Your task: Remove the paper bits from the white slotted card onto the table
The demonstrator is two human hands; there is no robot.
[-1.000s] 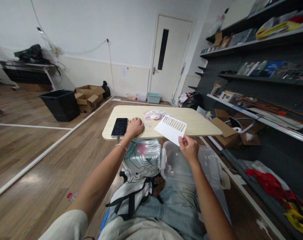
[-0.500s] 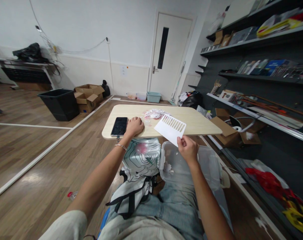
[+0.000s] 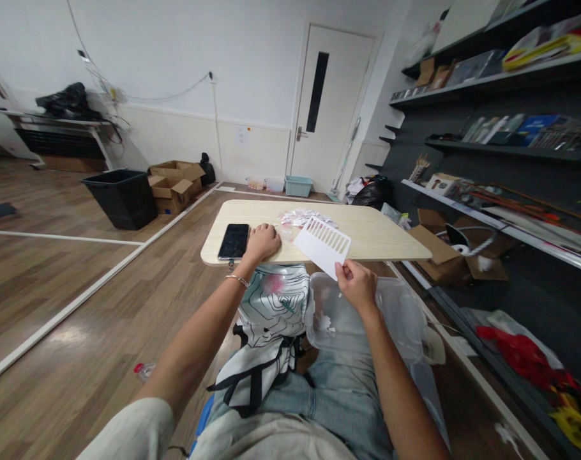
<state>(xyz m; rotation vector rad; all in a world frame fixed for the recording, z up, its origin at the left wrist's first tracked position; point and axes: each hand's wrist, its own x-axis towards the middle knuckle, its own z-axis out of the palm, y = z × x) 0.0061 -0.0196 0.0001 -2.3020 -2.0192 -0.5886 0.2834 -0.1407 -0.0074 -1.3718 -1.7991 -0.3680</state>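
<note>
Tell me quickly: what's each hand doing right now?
Left hand: rests on the table beside the phone; whether it holds anything underneath cannot be told.
Right hand: closed, pinching the white slotted card by its near end.

- Left of the fingers of the left hand point(image 3: 264, 241), passage is being blocked by a phone point(image 3: 233, 241).
- Right-ahead of them, low passage is being hindered by a paper heap point(image 3: 301, 218).
- Ahead-left of the fingers of the right hand point(image 3: 358, 283), the way is being barred by a slotted card point(image 3: 319, 253).
- Right-ahead of those, room is being left above the tabletop point(image 3: 384, 237).
</note>
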